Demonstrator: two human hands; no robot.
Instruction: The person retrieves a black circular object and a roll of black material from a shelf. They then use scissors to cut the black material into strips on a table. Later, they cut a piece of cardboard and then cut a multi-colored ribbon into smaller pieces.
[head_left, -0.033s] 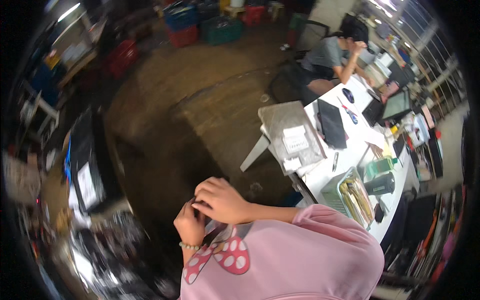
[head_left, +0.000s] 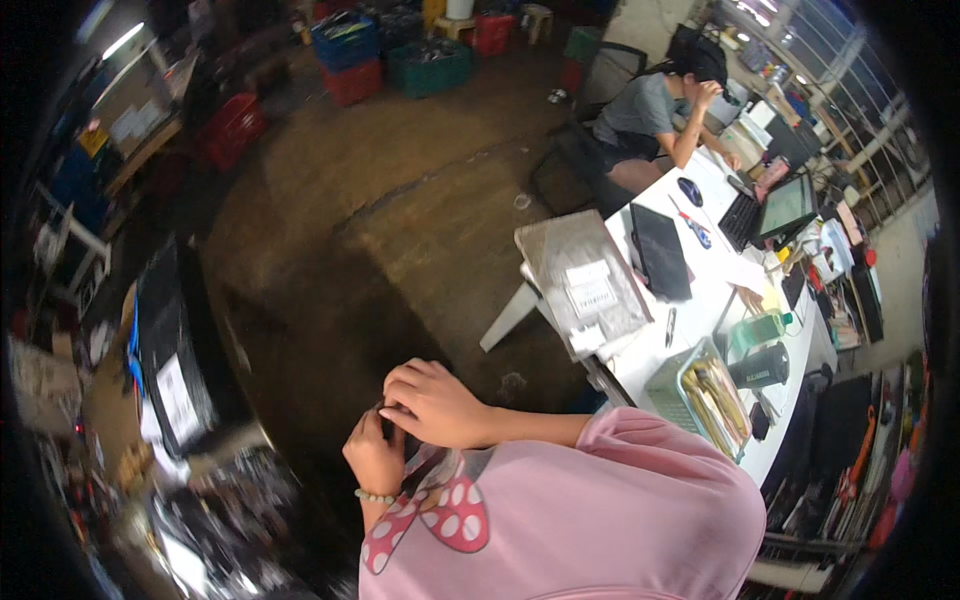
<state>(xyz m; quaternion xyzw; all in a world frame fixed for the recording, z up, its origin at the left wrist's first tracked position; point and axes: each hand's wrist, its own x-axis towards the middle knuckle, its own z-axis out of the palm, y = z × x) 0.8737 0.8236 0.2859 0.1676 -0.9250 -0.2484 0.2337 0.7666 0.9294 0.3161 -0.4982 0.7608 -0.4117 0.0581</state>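
Observation:
My left hand [head_left: 374, 456], with a beaded bracelet at its wrist, is raised in front of my pink shirt [head_left: 610, 500]. Its fingers are curled closed. My right hand [head_left: 436, 404] rests over its fingertips, bent at the knuckles and closed as well. The two hands touch. Something dark and small shows where the fingers meet, but it is too hidden to name. On the white desk [head_left: 720, 285] to the right, the closest large thing is a grey plastic mailer [head_left: 590, 270] with white labels, at the desk's left end.
A green basket [head_left: 690, 405] of papers, a dark tumbler [head_left: 760, 368], a black tablet-like case [head_left: 660, 250] and a laptop [head_left: 782, 207] lie on the desk. A seated person [head_left: 640, 125] leans there. Black-wrapped parcels [head_left: 175, 350] stand at left; crates [head_left: 430, 66] line the far floor.
The view has shifted slightly and is sharper. My hands stay together in nearly the same pose.

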